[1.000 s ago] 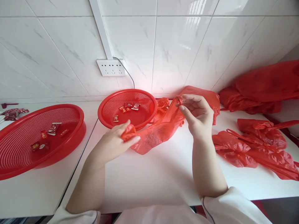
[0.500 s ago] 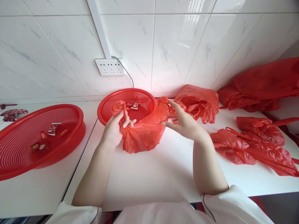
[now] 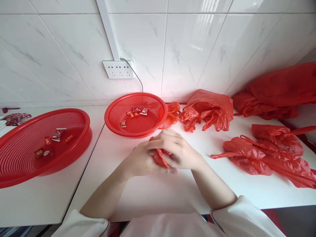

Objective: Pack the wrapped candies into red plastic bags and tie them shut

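Observation:
Both of my hands are brought together over the white table, pressing a crumpled red plastic bag [image 3: 161, 158] between them. My left hand [image 3: 142, 159] is curled around the bag from the left and below. From the right, my right hand [image 3: 174, 148] lies over it with bent fingers, slightly smeared by motion. Most of the bag is hidden by the fingers. Just beyond my hands stands a round red plastic basket [image 3: 135, 133] with several small wrapped sweets [image 3: 133, 113] inside.
A larger red basket [image 3: 85, 131] holding several wrapped sweets stands at the left. Loose red bags [image 3: 209, 105] lie at the back right, against the tiled wall. Knotted red bags [image 3: 249, 156] rest on the right. A power socket [image 3: 118, 69] is on the wall.
The bag, spread out between my hands before, is now bunched up small. My hands have come together and nearer to me, uncovering the middle basket.

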A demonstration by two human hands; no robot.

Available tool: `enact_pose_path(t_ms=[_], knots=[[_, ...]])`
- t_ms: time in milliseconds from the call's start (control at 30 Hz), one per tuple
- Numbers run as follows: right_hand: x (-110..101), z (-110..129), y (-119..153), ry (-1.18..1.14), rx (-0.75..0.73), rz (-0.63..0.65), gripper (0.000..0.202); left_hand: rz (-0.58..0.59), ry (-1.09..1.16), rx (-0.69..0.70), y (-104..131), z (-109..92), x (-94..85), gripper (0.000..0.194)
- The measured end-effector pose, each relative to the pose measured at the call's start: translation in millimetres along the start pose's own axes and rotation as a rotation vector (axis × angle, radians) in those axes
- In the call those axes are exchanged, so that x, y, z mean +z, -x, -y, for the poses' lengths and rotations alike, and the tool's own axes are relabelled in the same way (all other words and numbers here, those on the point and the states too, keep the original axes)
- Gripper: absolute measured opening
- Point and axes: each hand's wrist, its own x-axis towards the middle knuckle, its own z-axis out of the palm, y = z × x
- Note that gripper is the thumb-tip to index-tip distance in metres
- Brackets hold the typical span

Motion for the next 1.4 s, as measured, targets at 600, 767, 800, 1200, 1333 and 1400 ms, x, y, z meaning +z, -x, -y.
enact_pose_path(t_ms=[600,767,800,1200,1333,1400], knots=[[-24.8,-25.7,9.1,-0.344,0.555,-0.112,0.02,-0.269,0.615,-0.212,-10.4,15.5,-2.7,0.04],[-21.8,-28.3,9.4,-0.5,0.565,-0.063,0.028,-0.211,0.684,-0.231,-10.6,13.1,-2.7,0.037],[-22.5,-29.4,9.7,-0.515,0.561,-0.096,0.026,-0.224,0.728,-0.258,-10.9,13.9,-4.1,0.035],[-38.8,-5.7,13.2,-0.325,0.193,0.089,0.009,-0.082,1.267,-0.365,-16.8,30.8,-30.9,0.035],[-34.1,-2.9,11.4,-0.299,0.269,0.203,0.004,0.01,1.163,-0.324,-11.4,26.7,-32.9,0.048],[-26.7,-8.3,9.0,-0.298,0.354,-0.009,0.007,0.092,0.944,-0.278,-6.7,20.2,-30.5,0.063]])
